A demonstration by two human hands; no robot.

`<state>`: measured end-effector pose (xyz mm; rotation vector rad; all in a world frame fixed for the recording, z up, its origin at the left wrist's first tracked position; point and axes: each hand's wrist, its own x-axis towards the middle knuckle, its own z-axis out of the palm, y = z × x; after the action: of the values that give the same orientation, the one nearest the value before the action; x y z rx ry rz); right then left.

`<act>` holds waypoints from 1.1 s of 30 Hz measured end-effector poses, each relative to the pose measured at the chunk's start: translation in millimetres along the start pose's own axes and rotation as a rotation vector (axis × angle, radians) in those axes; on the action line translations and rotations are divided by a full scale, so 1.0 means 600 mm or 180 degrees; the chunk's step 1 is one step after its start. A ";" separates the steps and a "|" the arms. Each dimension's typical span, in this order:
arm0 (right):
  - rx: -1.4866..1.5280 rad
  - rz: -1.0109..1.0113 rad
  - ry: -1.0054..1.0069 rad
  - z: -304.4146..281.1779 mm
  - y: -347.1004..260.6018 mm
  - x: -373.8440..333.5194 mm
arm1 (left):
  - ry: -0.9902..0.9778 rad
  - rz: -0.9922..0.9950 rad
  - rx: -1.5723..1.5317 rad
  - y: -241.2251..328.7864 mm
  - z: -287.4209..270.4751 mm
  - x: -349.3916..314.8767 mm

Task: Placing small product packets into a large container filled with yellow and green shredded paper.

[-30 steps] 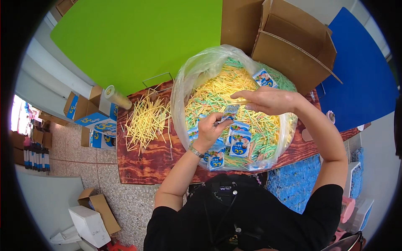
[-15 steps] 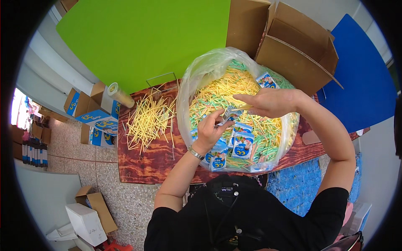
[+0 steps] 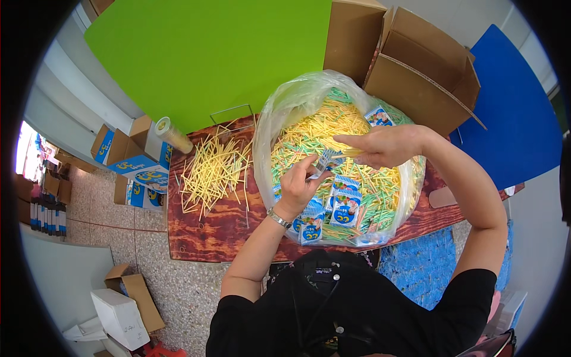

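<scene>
A large clear plastic bag, heaped with thin yellow, green and pinkish sticks, stands in front of me. Above the heap, my left hand pinches a small blue-and-white packet between thumb and fingers. My right hand comes in from the right, index finger pointing left, close to the packet's top. Some yellow sticks show under its curled fingers and seem held there. Several more packets lie on the sticks below my left hand, and another packet rests at the bag's far right.
Left of the bag, a loose pile of yellow sticks lies on the red wood-patterned table, beside a clear cylinder and a wire stand. Open brown cartons stand behind right. Printed boxes are at left.
Both hands stay almost in place over the bag. The packet in my left hand appears slightly more upright, while the whole view has shifted a little.
</scene>
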<state>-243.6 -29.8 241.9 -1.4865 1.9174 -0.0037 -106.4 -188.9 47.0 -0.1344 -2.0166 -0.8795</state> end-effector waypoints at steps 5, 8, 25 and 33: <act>-0.0118 0.0109 -0.0300 -0.012 -0.008 0.020 | -0.0120 0.0342 0.0096 -0.005 0.000 0.003; -0.0384 0.0030 -0.0468 -0.008 -0.012 0.035 | -0.0156 0.0264 0.0102 0.000 -0.001 0.007; -0.0328 0.0860 -0.1415 -0.038 -0.058 0.069 | -0.0189 0.0610 0.0015 0.005 0.008 0.023; -0.1599 0.0854 -0.0875 -0.052 -0.089 0.070 | -0.0246 0.0392 -0.0388 0.015 0.033 0.037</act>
<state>-218.5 -96.0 265.4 -1.4248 1.9524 0.8139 -129.6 -175.0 62.4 -0.3623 -2.0022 -0.9307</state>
